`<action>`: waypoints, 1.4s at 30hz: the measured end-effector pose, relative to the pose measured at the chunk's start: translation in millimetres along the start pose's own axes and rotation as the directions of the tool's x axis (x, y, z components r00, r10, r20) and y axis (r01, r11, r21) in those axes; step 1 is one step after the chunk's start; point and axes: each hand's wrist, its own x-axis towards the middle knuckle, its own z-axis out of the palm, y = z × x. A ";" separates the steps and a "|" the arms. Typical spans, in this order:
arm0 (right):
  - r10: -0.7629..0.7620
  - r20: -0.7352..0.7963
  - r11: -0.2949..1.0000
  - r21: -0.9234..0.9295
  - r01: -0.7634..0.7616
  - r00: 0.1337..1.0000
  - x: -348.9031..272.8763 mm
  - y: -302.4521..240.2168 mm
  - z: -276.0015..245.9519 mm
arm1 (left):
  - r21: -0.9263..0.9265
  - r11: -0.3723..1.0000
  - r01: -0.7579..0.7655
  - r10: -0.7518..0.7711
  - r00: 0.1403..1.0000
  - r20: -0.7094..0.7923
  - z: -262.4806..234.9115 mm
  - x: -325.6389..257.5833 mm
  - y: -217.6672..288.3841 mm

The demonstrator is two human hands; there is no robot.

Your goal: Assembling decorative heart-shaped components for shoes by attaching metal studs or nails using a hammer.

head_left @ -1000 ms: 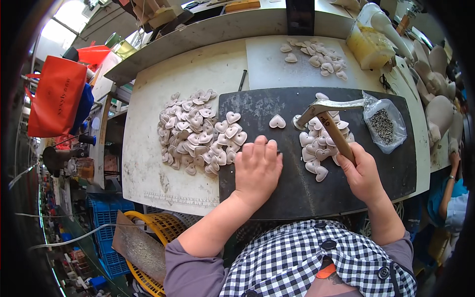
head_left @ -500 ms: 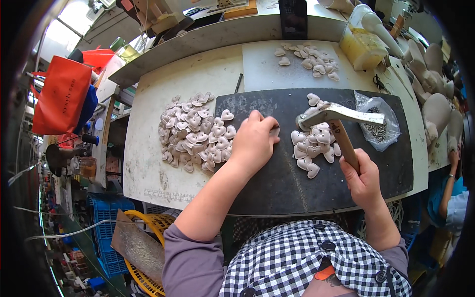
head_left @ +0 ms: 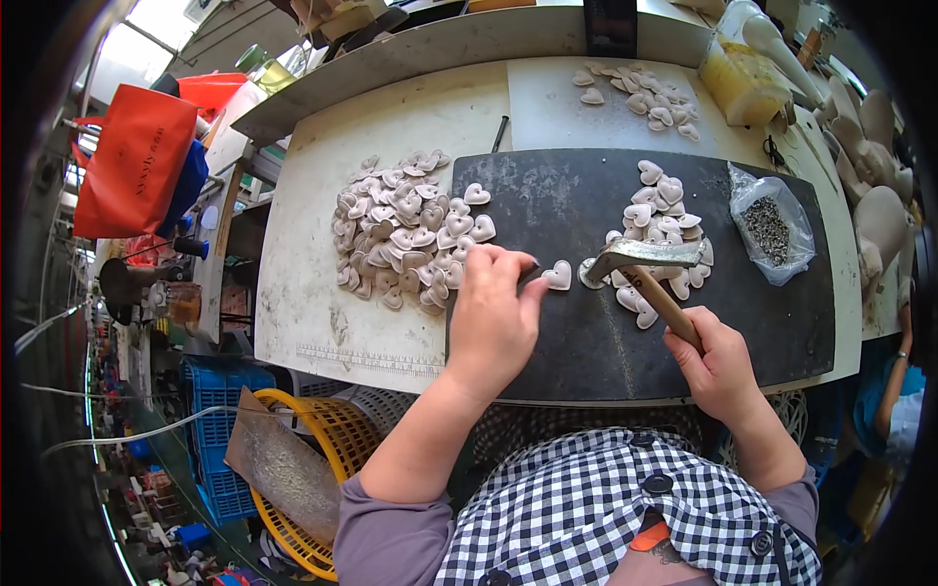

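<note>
My right hand is closed around the wooden handle of a hammer. Its metal head is low over the black mat, the striking face just right of a single pale heart-shaped padded piece. Beside that heart is my left hand, thumb and forefinger slightly apart, with nothing visible held between them. A big heap of similar hearts spreads to the left of the mat. More hearts lie behind the hammer, which partly hides them.
A clear plastic bag of small metal bits rests on the mat's right side. Farther back are more hearts on a white sheet, a dark rod and a container of yellowish stuff. A yellow basket stands below the table's left edge.
The hammer has come down and left, close to the single heart. My left hand has drawn back toward me, leaving that heart uncovered on the mat. The whole view has shifted slightly.
</note>
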 end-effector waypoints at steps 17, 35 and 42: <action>-0.046 0.031 0.989 -0.136 0.050 0.998 5.0 -13.7 7.4 | -0.708 0.703 0.072 -0.117 0.993 -0.015 2.9 -0.4 0.2; 0.024 0.167 0.915 -0.401 0.046 0.986 0.1 -12.5 17.9 | -0.309 0.951 0.030 -0.062 0.994 -0.094 30.0 -8.1 -7.9; 0.040 0.174 0.923 -0.384 0.030 0.984 0.6 -9.5 18.3 | -0.124 0.990 -0.069 0.056 0.993 -0.106 28.3 -9.1 -1.5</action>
